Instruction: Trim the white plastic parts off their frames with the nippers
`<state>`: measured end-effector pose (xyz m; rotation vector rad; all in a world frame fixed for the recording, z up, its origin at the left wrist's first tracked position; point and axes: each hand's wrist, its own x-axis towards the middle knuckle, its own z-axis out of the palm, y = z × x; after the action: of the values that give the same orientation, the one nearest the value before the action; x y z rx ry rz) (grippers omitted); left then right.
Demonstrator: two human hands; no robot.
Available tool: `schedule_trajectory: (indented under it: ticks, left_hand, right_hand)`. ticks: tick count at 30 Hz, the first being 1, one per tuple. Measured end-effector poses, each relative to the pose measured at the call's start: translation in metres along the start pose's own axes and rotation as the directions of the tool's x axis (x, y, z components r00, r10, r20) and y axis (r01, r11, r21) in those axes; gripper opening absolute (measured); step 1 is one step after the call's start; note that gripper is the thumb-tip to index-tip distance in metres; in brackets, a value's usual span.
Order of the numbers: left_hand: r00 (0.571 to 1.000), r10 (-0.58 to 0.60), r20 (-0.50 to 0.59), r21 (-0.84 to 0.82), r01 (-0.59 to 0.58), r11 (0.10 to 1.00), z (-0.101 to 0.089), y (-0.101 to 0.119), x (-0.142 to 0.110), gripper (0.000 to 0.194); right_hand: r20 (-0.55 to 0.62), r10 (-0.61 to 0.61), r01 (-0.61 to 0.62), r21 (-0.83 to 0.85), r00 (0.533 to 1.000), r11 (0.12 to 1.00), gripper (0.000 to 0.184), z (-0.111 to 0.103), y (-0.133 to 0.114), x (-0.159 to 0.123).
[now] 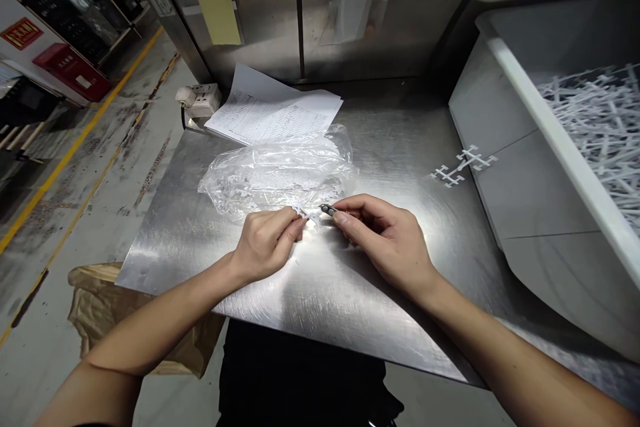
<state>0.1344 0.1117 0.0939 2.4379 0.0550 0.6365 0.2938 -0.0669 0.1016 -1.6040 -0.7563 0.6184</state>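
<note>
My left hand is closed, pinching a small white plastic sprue between thumb and fingers. The fingers of my right hand are wrapped round a small metal nail clipper, whose tip meets or nearly touches the sprue. Just beyond both hands lies a clear plastic bag with small white pieces inside. Another branched white sprue rests on the metal table to the right, against the bin's side. The clipper's jaws are too small to make out clearly.
A large grey bin of white sprues stands at the right. Printed sheets lie behind the bag, beside a power socket. Below the table's left edge is a brown paper sack. A metal panel closes off the back.
</note>
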Motion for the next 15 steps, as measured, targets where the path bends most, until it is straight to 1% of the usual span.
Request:
schedule_trajectory:
  ticks: [3, 6, 10, 15]
  left_hand:
    - [0.995, 0.1, 0.024, -0.05, -0.099, 0.994, 0.0037, 0.0, -0.0014, 0.022]
    - [0.987, 0.158, 0.033, -0.067, -0.156, 0.986, 0.0063, 0.0002, -0.0026, 0.017]
    - [0.985, 0.165, 0.054, -0.08, -0.161, 0.984, 0.0063, 0.0002, -0.003, 0.017]
    - [0.982, 0.166, 0.086, -0.067, -0.161, 0.985, 0.0058, -0.0002, -0.0032, 0.018]
  right_hand:
    - [-0.013, -0.024, 0.023, -0.025, 1.0, 0.999, 0.022, 0.0005, 0.0008, 0.0001]
    - [0.007, -0.065, 0.065, -0.066, 0.998, 0.996, 0.019, 0.0007, 0.0009, -0.001]
    - [0.031, -0.111, 0.114, -0.083, 0.993, 0.99, 0.017, 0.0013, -0.0001, -0.0035]
    - [0.031, -0.138, 0.141, -0.108, 0.99, 0.984, 0.015, 0.002, -0.0018, -0.0051]
